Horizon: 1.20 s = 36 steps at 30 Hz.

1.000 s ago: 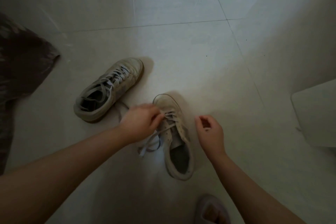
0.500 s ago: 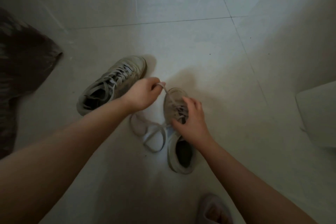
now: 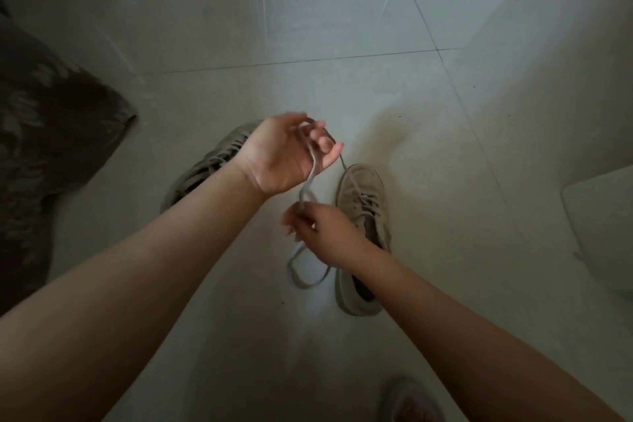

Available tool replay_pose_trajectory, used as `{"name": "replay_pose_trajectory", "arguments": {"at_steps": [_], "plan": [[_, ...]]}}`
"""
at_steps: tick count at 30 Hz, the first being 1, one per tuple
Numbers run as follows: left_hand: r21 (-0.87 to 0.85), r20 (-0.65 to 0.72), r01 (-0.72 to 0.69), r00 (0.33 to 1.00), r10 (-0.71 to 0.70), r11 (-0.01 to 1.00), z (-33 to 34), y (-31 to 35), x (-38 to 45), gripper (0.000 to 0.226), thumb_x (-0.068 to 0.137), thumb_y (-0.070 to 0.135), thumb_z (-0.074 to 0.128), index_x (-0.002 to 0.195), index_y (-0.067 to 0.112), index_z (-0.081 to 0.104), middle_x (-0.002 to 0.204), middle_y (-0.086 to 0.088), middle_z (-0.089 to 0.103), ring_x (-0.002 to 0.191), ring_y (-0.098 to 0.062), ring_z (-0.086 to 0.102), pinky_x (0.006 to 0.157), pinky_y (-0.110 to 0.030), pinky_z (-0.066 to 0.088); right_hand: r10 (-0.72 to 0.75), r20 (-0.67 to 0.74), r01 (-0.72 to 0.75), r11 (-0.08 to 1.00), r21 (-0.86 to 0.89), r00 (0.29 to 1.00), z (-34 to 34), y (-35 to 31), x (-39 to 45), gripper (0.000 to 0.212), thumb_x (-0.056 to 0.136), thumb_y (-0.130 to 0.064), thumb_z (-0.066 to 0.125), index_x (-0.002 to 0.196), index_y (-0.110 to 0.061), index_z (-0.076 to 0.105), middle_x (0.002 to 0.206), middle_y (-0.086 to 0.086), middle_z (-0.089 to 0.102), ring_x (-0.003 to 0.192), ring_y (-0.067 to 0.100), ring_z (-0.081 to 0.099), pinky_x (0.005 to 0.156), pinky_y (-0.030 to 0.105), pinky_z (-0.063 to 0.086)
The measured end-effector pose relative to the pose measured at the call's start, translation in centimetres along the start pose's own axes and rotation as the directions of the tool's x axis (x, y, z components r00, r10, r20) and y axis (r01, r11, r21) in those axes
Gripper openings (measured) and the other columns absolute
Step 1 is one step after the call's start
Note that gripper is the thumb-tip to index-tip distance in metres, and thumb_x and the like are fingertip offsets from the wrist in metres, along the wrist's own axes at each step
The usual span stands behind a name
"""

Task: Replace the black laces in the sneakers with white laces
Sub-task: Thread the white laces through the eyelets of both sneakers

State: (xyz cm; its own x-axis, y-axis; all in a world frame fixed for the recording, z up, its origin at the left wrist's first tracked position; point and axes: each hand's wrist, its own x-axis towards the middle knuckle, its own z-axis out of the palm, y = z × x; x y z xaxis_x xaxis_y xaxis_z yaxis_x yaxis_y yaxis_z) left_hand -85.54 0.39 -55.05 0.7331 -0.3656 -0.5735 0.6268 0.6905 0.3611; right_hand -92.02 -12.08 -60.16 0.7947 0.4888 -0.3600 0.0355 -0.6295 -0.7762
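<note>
Tile floor (image 3: 342, 27), dim light. Right sneaker (image 3: 363, 202) lies toe away, partly laced; left sneaker (image 3: 205, 164) sits behind the left forearm. Left hand (image 3: 284, 154), palm up, fingers curled round the lace (image 3: 310, 178). Right hand (image 3: 322, 229) pinches the same lace lower; its slack loops on floor beside right sneaker.

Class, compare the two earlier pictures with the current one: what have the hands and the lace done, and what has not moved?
The left hand has lifted away from the near beige sneaker, drawing the pale flat lace up in its fingers. The right hand, empty a second ago, then resting on that sneaker, now pinches the lace lower down. The far beige sneaker stays put on the pale tiled floor.
</note>
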Motion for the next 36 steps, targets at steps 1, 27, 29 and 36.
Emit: {"name": "replay_pose_trajectory", "arguments": {"at_steps": [1, 27, 29, 36], "plan": [[0.149, -0.029, -0.039, 0.999, 0.044, 0.988, 0.0, 0.0, 0.0, 0.037, 0.098, 0.036, 0.035, 0.089, 0.005, 0.054, 0.07, -0.005, 0.053, 0.067, -0.018, 0.054, 0.076, -0.034, 0.053, 0.025, -0.039, -0.021, 0.995, 0.101, 0.999, -0.3, 0.0, 0.1, 0.022, 0.099, -0.017, 0.044, 0.098, -0.009, 0.064, 0.085, -0.001, 0.067, 0.067, 0.005, 0.06, 0.063, 0.015, 0.046], [0.904, 0.382, -0.223, 0.803, 0.456, -0.364, -2.2, -5.3, 0.6, 0.022, 0.092, 0.03, 0.057, 0.09, 0.011, 0.069, 0.074, 0.003, 0.056, 0.072, -0.018, 0.055, 0.066, -0.034, 0.045, 0.248, -0.252, 0.041, 0.633, 0.773, 0.936, -9.8, -1.4, 0.6, 0.029, 0.103, -0.014, 0.034, 0.093, -0.003, 0.059, 0.076, 0.008, 0.064, 0.061, 0.013, 0.056, 0.057, 0.021, 0.047], [0.917, 0.352, -0.235, 0.857, 0.377, -0.322, -2.4, -5.8, 0.9, 0.021, 0.091, 0.024, 0.058, 0.085, 0.007, 0.07, 0.077, -0.004, 0.065, 0.071, -0.02, 0.058, 0.069, -0.036, 0.048, 0.262, -0.238, 0.016, 0.641, 0.767, 0.935, -10.0, -0.9, 0.5, 0.023, 0.101, -0.015, 0.041, 0.099, -0.004, 0.06, 0.087, 0.011, 0.065, 0.065, 0.014, 0.058, 0.06, 0.022, 0.048], [0.731, -0.266, 0.001, 0.921, 0.284, 0.682, -1.6, -7.8, 2.1, 0.009, 0.098, 0.011, 0.043, 0.096, 0.008, 0.052, 0.095, -0.014, 0.067, 0.079, -0.023, 0.068, 0.053, -0.027, 0.055, 0.278, -0.284, -0.302, 0.952, -0.045, 0.918, -8.1, 5.0, -1.6, 0.01, 0.089, -0.024, 0.062, 0.092, -0.018, 0.07, 0.085, -0.005, 0.064, 0.08, 0.01, 0.059, 0.072, 0.021, 0.041]]}}
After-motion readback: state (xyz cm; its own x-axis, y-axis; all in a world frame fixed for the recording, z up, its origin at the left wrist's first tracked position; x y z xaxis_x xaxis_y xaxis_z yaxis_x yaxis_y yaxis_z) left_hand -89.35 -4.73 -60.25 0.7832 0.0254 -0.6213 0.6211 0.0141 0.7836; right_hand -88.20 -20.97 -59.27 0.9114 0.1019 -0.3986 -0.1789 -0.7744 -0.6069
